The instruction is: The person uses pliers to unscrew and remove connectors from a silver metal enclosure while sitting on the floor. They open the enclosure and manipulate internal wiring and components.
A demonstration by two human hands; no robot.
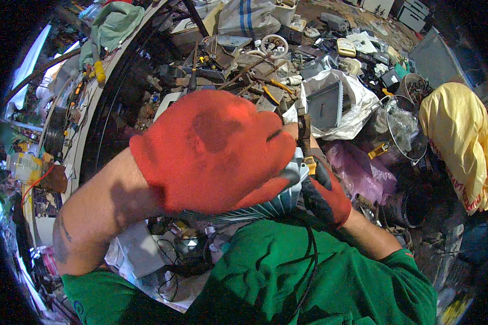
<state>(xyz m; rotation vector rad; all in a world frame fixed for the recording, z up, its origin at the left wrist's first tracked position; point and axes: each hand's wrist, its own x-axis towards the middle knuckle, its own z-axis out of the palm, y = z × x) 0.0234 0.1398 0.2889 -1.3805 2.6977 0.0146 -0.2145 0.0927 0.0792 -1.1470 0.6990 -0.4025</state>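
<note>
My left hand, in a red work glove, is clamped over a ribbed grey metal part held close above my lap. Most of that part is hidden under the glove. My right hand, in a red and black glove, grips a tool with a dark shaft and a yellow band, its tip against the right side of the metal part. My green trousers fill the bottom of the view.
Scrap covers the ground ahead: a white sack holding a grey panel, a yellow bag at right, a clear round container, purple plastic, wires, pliers and a white ring. A dark curved rim runs along the left.
</note>
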